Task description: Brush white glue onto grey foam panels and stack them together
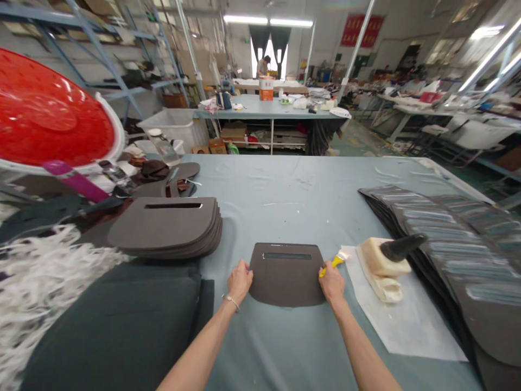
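A single dark brown cut piece with a narrow slot [287, 274] lies flat on the grey-blue table [293, 190] right in front of me. My left hand [239, 281] is closed on its left edge. My right hand [331, 282] rests at the piece's right edge and grips a small brush with a yellow handle [336, 262], bristles pointing up and right. A stack of identical slotted pieces [166, 225] sits to the left of the piece.
A cream glue pot with a black handle [385, 260] stands on a white sheet [407, 320] at right. Overlapping dark pieces with glue stripes [459, 255] spread along the right edge. Dark fabric [109, 326], white shreds [36, 277] and a red basin [44, 114] crowd the left.
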`<act>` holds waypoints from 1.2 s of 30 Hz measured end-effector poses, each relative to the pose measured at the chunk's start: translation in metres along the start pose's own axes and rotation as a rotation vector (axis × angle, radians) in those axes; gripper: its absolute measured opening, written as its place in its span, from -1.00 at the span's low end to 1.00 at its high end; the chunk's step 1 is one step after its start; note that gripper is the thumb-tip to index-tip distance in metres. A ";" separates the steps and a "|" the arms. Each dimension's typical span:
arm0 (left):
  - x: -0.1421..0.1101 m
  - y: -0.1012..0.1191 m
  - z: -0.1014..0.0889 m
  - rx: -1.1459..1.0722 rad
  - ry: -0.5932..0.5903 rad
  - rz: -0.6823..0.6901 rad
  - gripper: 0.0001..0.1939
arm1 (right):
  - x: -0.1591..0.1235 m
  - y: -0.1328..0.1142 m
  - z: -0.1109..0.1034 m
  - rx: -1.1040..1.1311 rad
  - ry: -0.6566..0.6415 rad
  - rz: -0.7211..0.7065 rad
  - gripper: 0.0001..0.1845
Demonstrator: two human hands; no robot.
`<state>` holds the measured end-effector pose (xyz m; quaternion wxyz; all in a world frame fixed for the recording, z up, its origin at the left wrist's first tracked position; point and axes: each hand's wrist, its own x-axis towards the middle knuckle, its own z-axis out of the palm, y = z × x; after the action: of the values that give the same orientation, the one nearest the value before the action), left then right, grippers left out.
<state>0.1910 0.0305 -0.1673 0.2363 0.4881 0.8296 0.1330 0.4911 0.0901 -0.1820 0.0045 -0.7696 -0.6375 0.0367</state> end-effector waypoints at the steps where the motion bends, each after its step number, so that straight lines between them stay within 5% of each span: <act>1: 0.001 -0.001 -0.001 0.000 -0.006 0.004 -0.85 | -0.001 0.000 0.000 0.005 -0.003 0.011 -0.76; 36: 0.006 -0.003 0.001 0.024 -0.038 0.022 -0.86 | 0.002 0.004 0.008 -0.005 0.044 -0.026 -0.77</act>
<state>0.1867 0.0344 -0.1714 0.2448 0.5025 0.8210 0.1162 0.4950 0.0906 -0.1902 0.0172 -0.7618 -0.6473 0.0182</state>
